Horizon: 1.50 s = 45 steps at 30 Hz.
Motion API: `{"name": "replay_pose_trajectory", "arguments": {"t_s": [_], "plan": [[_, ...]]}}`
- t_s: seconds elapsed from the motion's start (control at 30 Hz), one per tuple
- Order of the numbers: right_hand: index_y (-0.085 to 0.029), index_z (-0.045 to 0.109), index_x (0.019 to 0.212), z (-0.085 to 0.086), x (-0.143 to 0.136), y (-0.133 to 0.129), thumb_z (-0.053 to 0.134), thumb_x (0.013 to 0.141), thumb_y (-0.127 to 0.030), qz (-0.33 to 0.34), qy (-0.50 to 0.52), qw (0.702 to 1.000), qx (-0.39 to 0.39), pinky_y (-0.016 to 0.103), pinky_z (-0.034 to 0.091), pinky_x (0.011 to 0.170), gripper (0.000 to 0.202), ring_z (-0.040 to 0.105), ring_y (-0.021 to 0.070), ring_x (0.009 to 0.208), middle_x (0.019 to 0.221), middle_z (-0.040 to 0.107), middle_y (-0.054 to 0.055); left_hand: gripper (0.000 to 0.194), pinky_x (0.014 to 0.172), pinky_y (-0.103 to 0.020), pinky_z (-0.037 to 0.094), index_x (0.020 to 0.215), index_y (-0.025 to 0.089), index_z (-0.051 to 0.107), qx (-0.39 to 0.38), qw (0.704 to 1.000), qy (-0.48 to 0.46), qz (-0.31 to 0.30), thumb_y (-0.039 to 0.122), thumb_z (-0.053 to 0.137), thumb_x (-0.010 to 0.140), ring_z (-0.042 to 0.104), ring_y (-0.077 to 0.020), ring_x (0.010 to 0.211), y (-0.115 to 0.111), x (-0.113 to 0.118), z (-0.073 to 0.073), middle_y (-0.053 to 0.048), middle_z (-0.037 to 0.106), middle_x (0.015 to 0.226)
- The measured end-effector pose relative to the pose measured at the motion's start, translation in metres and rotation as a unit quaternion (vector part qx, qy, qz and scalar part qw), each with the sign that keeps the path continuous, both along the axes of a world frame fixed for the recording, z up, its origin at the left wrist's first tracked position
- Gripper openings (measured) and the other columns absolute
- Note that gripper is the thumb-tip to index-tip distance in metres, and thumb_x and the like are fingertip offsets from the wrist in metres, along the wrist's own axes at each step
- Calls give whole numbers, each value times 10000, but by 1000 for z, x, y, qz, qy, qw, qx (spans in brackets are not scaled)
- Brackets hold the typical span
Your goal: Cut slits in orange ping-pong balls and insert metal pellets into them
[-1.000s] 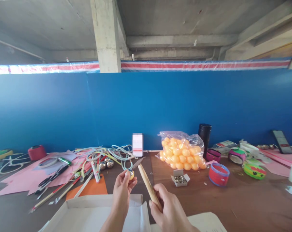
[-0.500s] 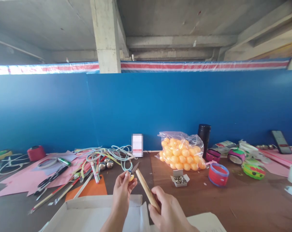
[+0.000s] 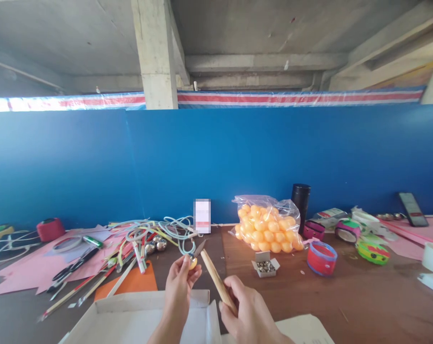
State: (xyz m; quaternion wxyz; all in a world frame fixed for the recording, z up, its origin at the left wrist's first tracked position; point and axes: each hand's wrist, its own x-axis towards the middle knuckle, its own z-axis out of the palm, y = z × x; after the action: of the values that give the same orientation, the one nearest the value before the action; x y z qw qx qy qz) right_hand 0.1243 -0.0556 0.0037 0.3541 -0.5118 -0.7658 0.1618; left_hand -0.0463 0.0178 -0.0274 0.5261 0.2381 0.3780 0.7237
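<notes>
My left hand [image 3: 178, 282] is closed, with thumb and fingers pinching a yellow-orange ping-pong ball [image 3: 192, 263]. My right hand [image 3: 247, 308] wraps round the pale wooden handle of a hammer [image 3: 216, 277]. Its dark, tapered metal head [image 3: 200, 247] lies at the top of the ball, close to my left thumb; whether they touch I cannot tell. Both hands are held over the front of the table, the left above an open white box [image 3: 130, 310]. Part of the ball is hidden by my fingers.
A clear bag of orange balls [image 3: 268, 229] stands at centre right. Before it sits a small box of metal bells [image 3: 265, 265]. Drums [image 3: 321, 258] lie to the right. Scissors [image 3: 71, 270], tubing [image 3: 180, 227], sticks and pink paper [image 3: 26, 267] cover the left side.
The view has shifted slightly, so everything sits a little further left. Both hands keep their hold, and the hammer head stays by the ball.
</notes>
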Motion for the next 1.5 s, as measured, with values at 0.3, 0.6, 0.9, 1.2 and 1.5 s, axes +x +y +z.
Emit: {"name": "replay_pose_trajectory", "arguments": {"t_s": [0.3, 0.6, 0.9, 1.2, 1.5], "plan": [[-221, 451, 841, 2, -1, -1, 468, 728, -164, 24, 0, 1000, -5, 184, 325, 503, 128, 484, 112, 507, 588, 535, -57, 179, 642, -272, 536, 824, 152, 563, 3, 999, -31, -13, 241, 665, 707, 642, -126, 611, 0, 0, 0, -6, 613, 678], [-213, 439, 855, 9, 2, -4, 462, 767, -211, 13, 38, 999, -6, 181, 341, 502, 91, 468, 114, 532, 641, 527, -38, 96, 605, -256, 540, 859, 113, 569, -24, 995, -97, -28, 179, 553, 791, 648, -133, 640, -3, 1, 10, -110, 667, 857], [-215, 460, 851, 4, -1, -3, 472, 757, -201, 41, 18, 999, -28, 183, 333, 508, 96, 489, 114, 524, 607, 544, -49, 36, 496, -201, 501, 825, 128, 537, -43, 989, -139, -39, 125, 505, 810, 602, -102, 534, -8, 1, 19, -40, 608, 636], [-222, 461, 839, 5, 2, -2, 471, 744, -184, 29, 5, 999, -17, 178, 332, 511, 103, 487, 112, 524, 612, 542, -54, 15, 496, -208, 490, 806, 137, 535, -35, 994, -103, -25, 141, 539, 791, 600, -103, 533, -6, 1, 13, -26, 594, 635], [-221, 457, 842, 7, 0, -3, 463, 743, -190, 26, -3, 999, -25, 176, 332, 501, 104, 492, 115, 510, 602, 549, -49, 52, 522, -213, 495, 795, 144, 543, -28, 997, -72, -20, 171, 580, 769, 602, -100, 532, -4, 2, 8, -14, 593, 631]]}}
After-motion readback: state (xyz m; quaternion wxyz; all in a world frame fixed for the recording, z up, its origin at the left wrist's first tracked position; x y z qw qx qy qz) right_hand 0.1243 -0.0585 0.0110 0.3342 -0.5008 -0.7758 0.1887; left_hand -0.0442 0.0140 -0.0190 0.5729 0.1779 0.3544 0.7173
